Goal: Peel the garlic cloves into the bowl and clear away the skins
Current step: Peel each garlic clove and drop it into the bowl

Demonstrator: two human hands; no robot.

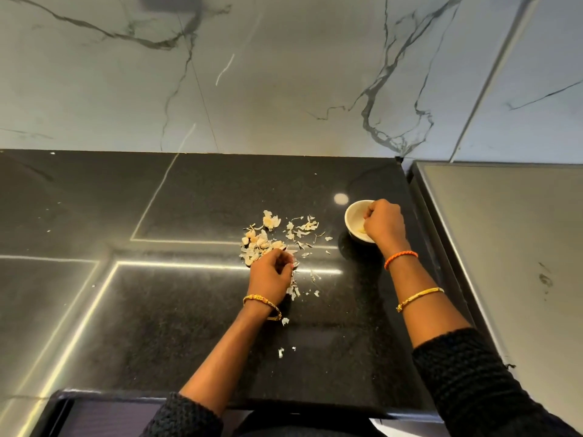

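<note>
Head view, centre of frame: garlic cloves [257,242] heaped on black counter [157,310], skins [303,228] scattered just right of them. Left hand [271,274] curled at the heap's near edge — whether pinching a clove, cannot tell. Right of centre: right hand [385,223] over white bowl [351,216], fingers curled inside — contents of the grip hidden, probably dropping a peeled clove. Next: pick another clove, strip it; skins not yet cleared.

Gleaming: polished black speckled stone countertop [157,310], mirroring strip lights. Lying dry and papery: pale flaky garlic skins [299,230]. Shining smoothly: small glazed white ceramic bowl [350,216]. Looking glossy: grey-veined white marble wall [284,74].
</note>
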